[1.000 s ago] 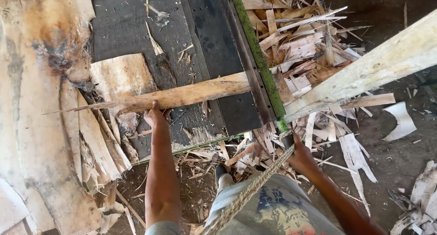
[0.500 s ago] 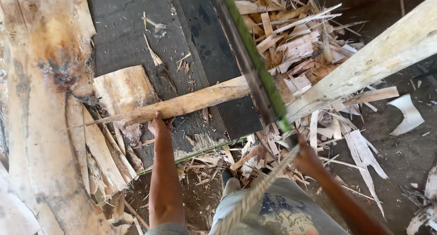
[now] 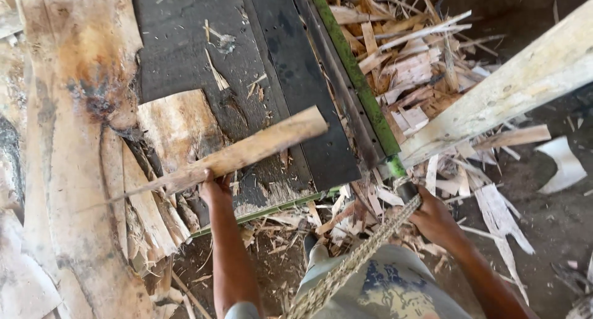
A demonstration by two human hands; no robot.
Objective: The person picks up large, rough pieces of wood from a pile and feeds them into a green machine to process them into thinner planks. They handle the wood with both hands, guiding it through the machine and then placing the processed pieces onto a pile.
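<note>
No packages, labels, signs or screens show anywhere here; the view holds only bare wood, dark boards and scattered scraps, none of it carrying any wrapping or printed marking.

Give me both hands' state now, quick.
Left hand: closed on a wood slat.
Right hand: closed around the green lever's handle, beside the rope.

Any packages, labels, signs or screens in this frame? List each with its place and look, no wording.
None in view: no package, label, sign or screen.
The nearest thing to print is a blue and yellow pattern on the person's grey shorts, at bottom centre; too blurred to tell more.
</note>
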